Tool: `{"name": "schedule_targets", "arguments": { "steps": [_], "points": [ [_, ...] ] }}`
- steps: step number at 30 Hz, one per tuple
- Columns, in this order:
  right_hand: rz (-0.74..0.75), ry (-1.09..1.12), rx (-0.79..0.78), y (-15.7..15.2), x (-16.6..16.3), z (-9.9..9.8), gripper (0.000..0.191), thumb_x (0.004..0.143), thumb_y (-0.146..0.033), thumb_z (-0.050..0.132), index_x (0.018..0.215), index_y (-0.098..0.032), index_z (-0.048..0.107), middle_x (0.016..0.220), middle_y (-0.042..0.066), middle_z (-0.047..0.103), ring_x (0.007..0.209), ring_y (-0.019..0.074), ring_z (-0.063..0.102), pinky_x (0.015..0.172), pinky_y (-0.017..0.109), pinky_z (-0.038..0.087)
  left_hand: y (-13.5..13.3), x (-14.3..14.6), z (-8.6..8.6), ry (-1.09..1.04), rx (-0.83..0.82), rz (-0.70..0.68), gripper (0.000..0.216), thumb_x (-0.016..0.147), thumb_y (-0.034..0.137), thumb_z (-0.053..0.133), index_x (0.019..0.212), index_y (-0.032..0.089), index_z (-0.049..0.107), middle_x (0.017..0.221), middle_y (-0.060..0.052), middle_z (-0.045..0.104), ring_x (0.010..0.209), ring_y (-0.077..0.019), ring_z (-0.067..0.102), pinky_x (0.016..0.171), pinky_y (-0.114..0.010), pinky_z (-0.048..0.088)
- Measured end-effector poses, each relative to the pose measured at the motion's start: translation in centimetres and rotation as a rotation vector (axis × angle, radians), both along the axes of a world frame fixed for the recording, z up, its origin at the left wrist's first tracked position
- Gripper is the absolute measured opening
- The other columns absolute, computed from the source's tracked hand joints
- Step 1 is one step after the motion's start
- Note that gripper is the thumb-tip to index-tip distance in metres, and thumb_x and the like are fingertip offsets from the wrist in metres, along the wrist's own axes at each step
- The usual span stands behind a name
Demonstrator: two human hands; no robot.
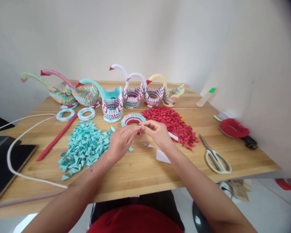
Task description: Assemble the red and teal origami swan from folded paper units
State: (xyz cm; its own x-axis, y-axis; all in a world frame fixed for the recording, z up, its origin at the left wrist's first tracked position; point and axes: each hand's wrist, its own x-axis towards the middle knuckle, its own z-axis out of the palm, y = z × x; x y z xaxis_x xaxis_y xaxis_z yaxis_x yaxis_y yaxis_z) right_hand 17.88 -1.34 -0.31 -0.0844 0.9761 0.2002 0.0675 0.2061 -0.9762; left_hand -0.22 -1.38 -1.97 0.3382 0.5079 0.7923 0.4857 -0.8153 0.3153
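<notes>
My left hand [121,141] and my right hand [158,133] meet at the fingertips over the middle of the table. Both are closed in a pinch on a small folded paper piece [141,127], whitish and mostly covered by the fingers. Just behind them is a curved band of folded paper [133,117] in teal, white and red; its near side is partly hidden. A heap of teal paper triangles [86,145] lies by my left hand, and a heap of red paper triangles [169,124] beyond my right. A white paper [163,156] rests under my right wrist.
Several paper swan baskets, such as a teal-necked one [113,108], line the back. Two paper rings [86,114] and a red paper strip [55,139] lie left, beside a white cable [26,173]. Scissors [217,158] and a red paper ring [233,128] lie right.
</notes>
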Motion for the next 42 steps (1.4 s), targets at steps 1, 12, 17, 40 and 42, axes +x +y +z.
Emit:
{"name": "schedule_targets", "arguments": {
  "steps": [1,12,17,40,42],
  "points": [
    [-0.013,-0.038,0.018,0.2,0.4,0.3,0.020,0.078,-0.036,0.071,0.090,-0.020,0.073,0.081,0.002,0.074,0.071,0.0169,0.068,0.070,0.030,0.053,0.2,-0.2,0.2,0.003,0.004,0.017,0.021,0.095,0.013,0.052,0.110,0.017,0.065,0.102,-0.007,0.074,0.095,-0.0164,0.070,0.085,-0.027,0.055],
    [0.090,-0.585,0.526,2.6,3.5,-2.0,0.013,0.090,-0.029,0.064,0.092,-0.029,0.077,0.105,0.004,0.075,0.106,0.0232,0.064,0.104,0.047,0.039,2.8,-1.6,-1.3,0.200,-0.066,0.052,0.032,0.089,0.029,0.064,0.120,0.020,0.063,0.121,-0.012,0.066,0.116,-0.0279,0.058,0.101,-0.048,0.045],
    [0.101,-0.610,0.505,2.7,3.4,-2.5,0.014,0.091,-0.030,0.064,0.091,-0.030,0.078,0.121,0.005,0.069,0.120,0.0249,0.057,0.110,0.052,0.031,3.1,-1.2,-1.7,0.315,-0.113,0.040,0.029,0.086,0.030,0.068,0.114,0.023,0.066,0.129,-0.010,0.062,0.124,-0.0290,0.052,0.108,-0.054,0.035],
    [0.094,-0.677,0.465,2.6,2.7,-3.3,0.012,0.089,-0.031,0.066,0.089,-0.030,0.077,0.126,0.003,0.067,0.127,0.0260,0.052,0.115,0.058,0.020,3.3,-0.5,-2.1,0.389,-0.242,0.075,0.014,0.083,0.025,0.069,0.097,0.023,0.071,0.121,-0.009,0.063,0.122,-0.0281,0.051,0.113,-0.057,0.026],
    [0.084,-0.698,0.483,2.6,2.6,-3.5,0.012,0.090,-0.031,0.065,0.090,-0.030,0.077,0.126,0.003,0.068,0.126,0.0255,0.053,0.114,0.057,0.021,3.3,-0.5,-2.1,0.399,-0.235,0.080,0.015,0.084,0.025,0.069,0.098,0.023,0.071,0.121,-0.009,0.063,0.122,-0.0281,0.052,0.112,-0.057,0.026]
  ]
}}
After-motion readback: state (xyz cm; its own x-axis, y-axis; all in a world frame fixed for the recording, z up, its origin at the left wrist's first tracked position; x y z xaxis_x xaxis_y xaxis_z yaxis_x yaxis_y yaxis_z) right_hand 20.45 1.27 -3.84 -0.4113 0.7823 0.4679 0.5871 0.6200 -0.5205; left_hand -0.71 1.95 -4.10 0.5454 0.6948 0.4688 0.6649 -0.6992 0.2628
